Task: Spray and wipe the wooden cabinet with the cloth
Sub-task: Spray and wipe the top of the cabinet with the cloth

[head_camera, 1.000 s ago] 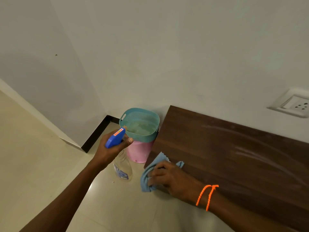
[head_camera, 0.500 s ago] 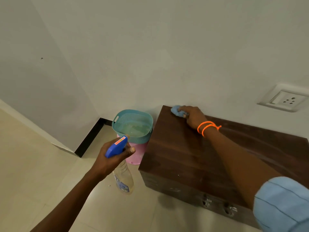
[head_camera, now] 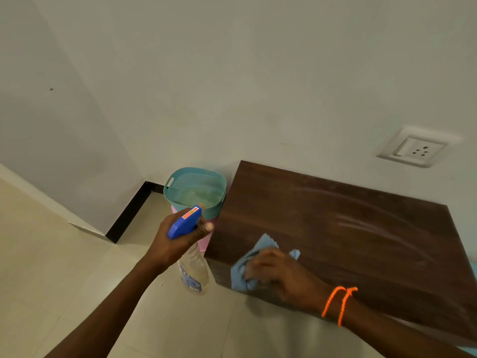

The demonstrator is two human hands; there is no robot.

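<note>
The dark wooden cabinet (head_camera: 335,220) stands against the white wall, its top streaked with pale wipe marks on the right. My right hand (head_camera: 281,272), slightly blurred, presses a crumpled light blue cloth (head_camera: 247,267) onto the cabinet's front left corner; an orange cord wraps that wrist. My left hand (head_camera: 178,239) holds a clear spray bottle (head_camera: 193,275) with a blue trigger head, hanging over the floor just left of the cabinet, nozzle toward the wall.
A teal perforated basket (head_camera: 180,182) sits on a pink bin (head_camera: 204,244) in the gap between cabinet and wall corner. A white wall socket (head_camera: 413,148) is above the cabinet's right side. Beige floor tiles spread to the left and front.
My right hand has swept the cloth from the cabinet's back left corner to its front left corner. The left hand with the bottle has barely shifted.
</note>
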